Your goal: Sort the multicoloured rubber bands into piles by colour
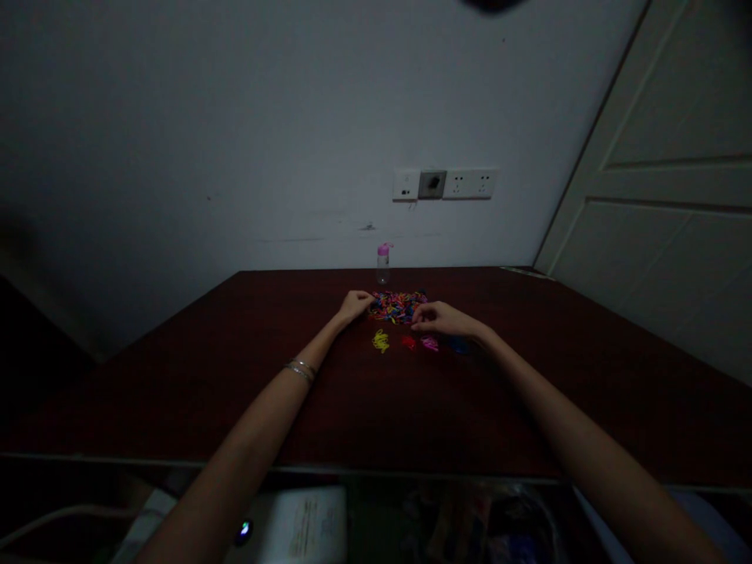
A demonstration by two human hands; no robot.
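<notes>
A pile of small, thin rubber bands [395,304] in mixed colours lies towards the back of the dark red table. At its left edge is my left hand [355,304], fingers together and their tips touching the pile. On the pile's right front side, my right hand [443,319] has thumb and fingers closed in a pinch; anything between them is too small to make out. In front of the pile lie separate little heaps: yellow bands [381,341], red bands [409,342], pink bands [430,344] and blue bands [457,345], the last partly under my right hand.
Behind the pile stands a clear bottle [383,270] with a pink cap, near the wall. Sockets [468,184] are set in the wall above the table [376,415]. A white panelled door [663,204] is at the right. Below the front edge, a white box [311,525] is visible.
</notes>
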